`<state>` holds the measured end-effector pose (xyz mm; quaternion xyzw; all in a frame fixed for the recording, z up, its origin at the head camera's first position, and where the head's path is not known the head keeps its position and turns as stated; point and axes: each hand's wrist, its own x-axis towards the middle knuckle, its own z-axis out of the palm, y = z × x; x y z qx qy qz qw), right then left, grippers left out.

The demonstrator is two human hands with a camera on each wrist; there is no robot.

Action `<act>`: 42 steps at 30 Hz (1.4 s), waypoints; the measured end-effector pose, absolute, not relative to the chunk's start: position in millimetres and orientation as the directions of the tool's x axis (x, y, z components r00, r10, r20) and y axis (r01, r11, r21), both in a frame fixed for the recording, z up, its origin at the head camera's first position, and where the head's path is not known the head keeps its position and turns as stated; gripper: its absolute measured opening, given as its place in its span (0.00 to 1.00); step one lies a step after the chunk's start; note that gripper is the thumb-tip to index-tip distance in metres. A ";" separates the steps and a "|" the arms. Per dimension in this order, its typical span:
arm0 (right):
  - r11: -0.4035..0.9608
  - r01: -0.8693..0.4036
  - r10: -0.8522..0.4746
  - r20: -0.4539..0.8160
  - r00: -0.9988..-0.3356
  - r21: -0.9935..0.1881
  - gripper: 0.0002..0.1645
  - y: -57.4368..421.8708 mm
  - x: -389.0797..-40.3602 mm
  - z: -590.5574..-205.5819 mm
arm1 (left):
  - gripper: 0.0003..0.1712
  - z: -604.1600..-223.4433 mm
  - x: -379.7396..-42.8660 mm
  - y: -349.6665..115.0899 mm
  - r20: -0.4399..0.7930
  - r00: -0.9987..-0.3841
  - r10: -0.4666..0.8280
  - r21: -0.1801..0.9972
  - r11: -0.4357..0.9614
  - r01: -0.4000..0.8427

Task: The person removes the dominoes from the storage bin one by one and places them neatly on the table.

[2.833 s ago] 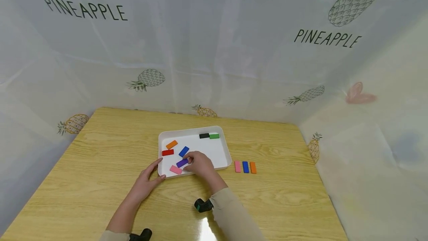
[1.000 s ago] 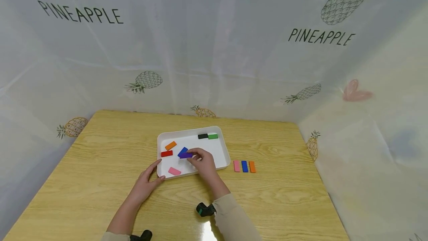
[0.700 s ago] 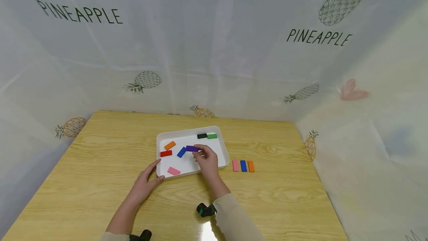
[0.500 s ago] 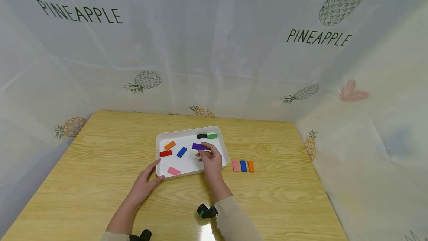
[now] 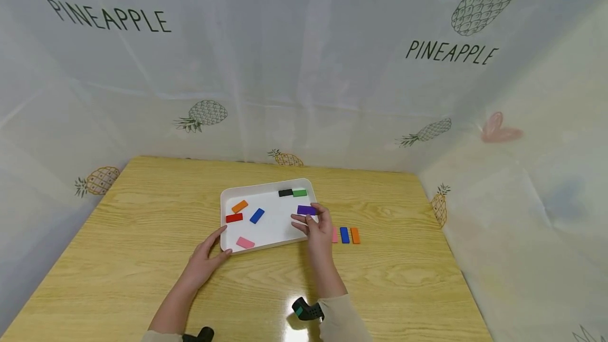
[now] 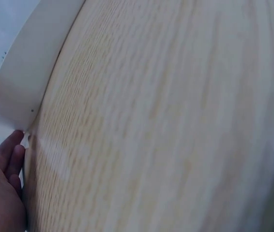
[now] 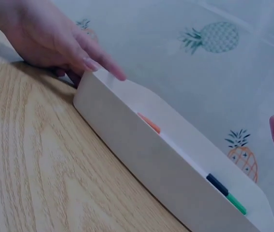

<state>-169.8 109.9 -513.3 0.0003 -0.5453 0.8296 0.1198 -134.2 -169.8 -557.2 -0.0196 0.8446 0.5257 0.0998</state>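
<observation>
My right hand [image 5: 319, 228] pinches a small flat purple block [image 5: 306, 210] between thumb and index finger, over the right end of the white tray [image 5: 271, 246]. The other fingers of that hand stick out to the left. At the tray's near left corner, my left hand [image 5: 201, 263] lies with thumb and fingers spread against the rim. In the right wrist view, the left hand [image 7: 54, 43] has a finger over the tray's edge. Inside the tray lie a red block [image 5: 234, 218], an orange block [image 5: 239, 206], a blue block [image 5: 257, 216] and a pink block [image 5: 245, 243].
Black [image 5: 285, 192] and green [image 5: 300, 193] blocks lie end to end along the tray's far wall. Right of the tray, a pink block [image 5: 334, 235], partly hidden by the right hand, a blue block [image 5: 344, 235] and an orange block [image 5: 355, 235] stand in a row on the wooden table [image 5: 404, 278].
My right hand has picked up the purple block from beside the pink one and carried it right across the tray. The left hand stays at the corner.
</observation>
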 end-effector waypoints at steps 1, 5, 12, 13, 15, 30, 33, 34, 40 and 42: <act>-0.398 -0.211 0.208 0.136 -0.969 -0.893 0.17 111.5 -168.7 -513.0 | 0.42 -556.7 -133.9 -169.5 -0.189 -0.979 0.071 0.883 0.448 -0.138; -0.464 -0.260 0.244 0.159 -0.957 -0.847 0.17 118.1 -166.1 -515.1 | 0.41 -556.3 -132.7 -169.0 -0.168 -0.983 0.070 0.884 0.452 -0.119; -0.469 -0.306 0.284 0.186 -0.941 -0.828 0.18 136.3 -160.6 -517.7 | 0.41 -557.7 -133.1 -169.5 -0.155 -0.985 0.073 0.890 0.444 -0.107; -0.457 -0.299 0.291 0.177 -0.940 -0.837 0.18 139.6 -159.6 -517.9 | 0.41 -557.8 -133.1 -169.5 -0.152 -0.986 0.073 0.890 0.443 -0.105; -0.434 -0.274 0.304 0.147 -0.941 -0.858 0.19 146.3 -158.1 -518.9 | 0.42 -557.9 -133.3 -169.5 -0.150 -0.986 0.074 0.890 0.445 -0.102; -0.323 -0.138 0.367 0.010 -0.930 -0.936 0.21 184.7 -148.3 -529.9 | 0.42 -554.7 -133.4 -168.7 -0.187 -0.980 0.074 0.880 0.457 -0.133; -0.298 -0.125 0.389 -0.001 -0.921 -0.947 0.20 193.9 -146.8 -529.2 | 0.42 -554.4 -133.4 -168.7 -0.193 -0.978 0.073 0.878 0.459 -0.139; -0.290 -0.119 0.393 -0.005 -0.919 -0.949 0.20 197.6 -146.4 -529.0 | 0.42 -554.2 -133.4 -168.7 -0.196 -0.978 0.074 0.878 0.458 -0.141; -0.258 -0.109 0.376 0.004 -0.927 -0.960 0.21 221.4 -145.5 -529.2 | 0.42 -553.9 -134.0 -168.0 -0.195 -0.978 0.075 0.877 0.460 -0.140; -0.238 -0.103 0.378 0.006 -0.926 -0.966 0.21 228.5 -145.0 -529.9 | 0.42 -553.7 -134.4 -167.7 -0.191 -0.979 0.073 0.875 0.464 -0.136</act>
